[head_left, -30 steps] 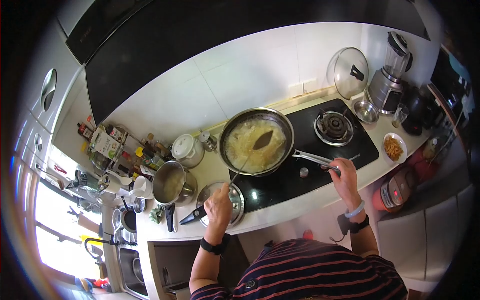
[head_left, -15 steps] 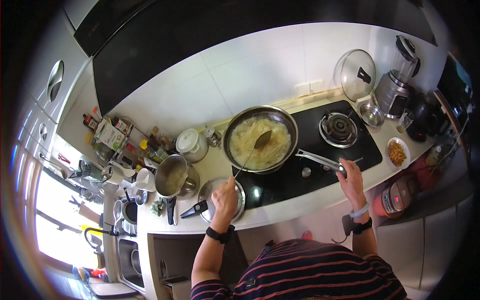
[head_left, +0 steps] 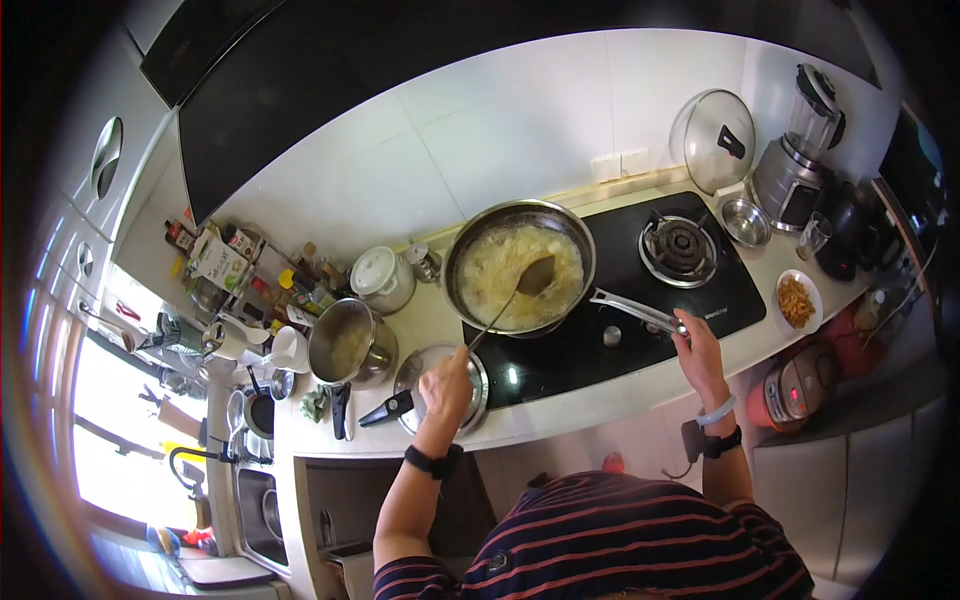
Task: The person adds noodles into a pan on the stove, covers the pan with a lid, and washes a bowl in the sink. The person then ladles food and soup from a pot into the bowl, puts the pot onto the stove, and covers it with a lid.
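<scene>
My left hand is closed around the thin handle of a spatula. Its dark oval head lies in the wok, over pale yellow strands in cloudy liquid. The wok stands on the left side of the black gas stove. At the end of the wok's long metal handle, my right hand has its fingers curled round the grip. Below my left hand, a pot lid with a black handle rests on the counter, partly hidden by the hand.
A steel pot and a white lidded pot stand left of the wok. On the right are a bare burner, a steel bowl, a plate of orange-brown food and a blender. A glass lid leans on the wall.
The spatula head has shifted slightly right within the wok and turned. My right hand stays at the wok handle, its fingers now curled more closely around the end.
</scene>
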The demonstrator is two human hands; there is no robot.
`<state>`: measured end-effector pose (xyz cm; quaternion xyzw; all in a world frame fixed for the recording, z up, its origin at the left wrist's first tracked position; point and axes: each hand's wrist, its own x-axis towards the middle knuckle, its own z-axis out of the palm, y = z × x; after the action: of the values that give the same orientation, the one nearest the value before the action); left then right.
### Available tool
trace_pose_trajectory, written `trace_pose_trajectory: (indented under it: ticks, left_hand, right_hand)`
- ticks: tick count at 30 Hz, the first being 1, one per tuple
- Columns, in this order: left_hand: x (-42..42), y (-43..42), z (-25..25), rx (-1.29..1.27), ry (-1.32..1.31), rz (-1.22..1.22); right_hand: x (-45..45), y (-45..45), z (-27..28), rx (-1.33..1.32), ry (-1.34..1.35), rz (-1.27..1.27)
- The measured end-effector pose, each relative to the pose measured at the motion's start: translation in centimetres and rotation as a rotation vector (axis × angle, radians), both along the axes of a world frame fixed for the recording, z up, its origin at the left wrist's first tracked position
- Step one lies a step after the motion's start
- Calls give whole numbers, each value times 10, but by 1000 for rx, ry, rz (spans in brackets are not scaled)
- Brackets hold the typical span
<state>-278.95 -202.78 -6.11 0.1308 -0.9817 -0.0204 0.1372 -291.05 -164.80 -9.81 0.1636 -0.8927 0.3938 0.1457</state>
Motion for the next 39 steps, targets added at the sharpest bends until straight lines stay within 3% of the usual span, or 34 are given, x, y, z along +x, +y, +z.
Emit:
trace_pose_trajectory:
  ticks: [8,14,16,19,26,35,37,38,39]
  left_hand:
    - [12,10,17,15,4,45]
    - [4,13,15,36,160,-40]
    - [-2,14,8,13,-7,-7]
    - [-5,4,-2,25,18,-2]
    - [-11,-30,27,-92,108,131]
    - [-39,-70,37,-153,-59,276]
    - [-35,-87,29,82,-54,201]
    - [-36,-104,16,83,-55,202]
    - [-38,-127,0,311,-112,150]
  right_hand:
    - [0,6,0,-19,-12,4]
    - [4,5,0,-31,-52,-9]
    - [3,2,-1,-33,-77,-3]
    - [2,0,-4,-42,-58,-6]
    - [1,1,-11,-76,-20,17]
    - [0,0,-9,-70,-41,13]
    - [-1,1,-10,-74,-65,14]
    - [-1,1,-10,-82,-64,13]
    - [-1,0,-10,-91,-63,13]
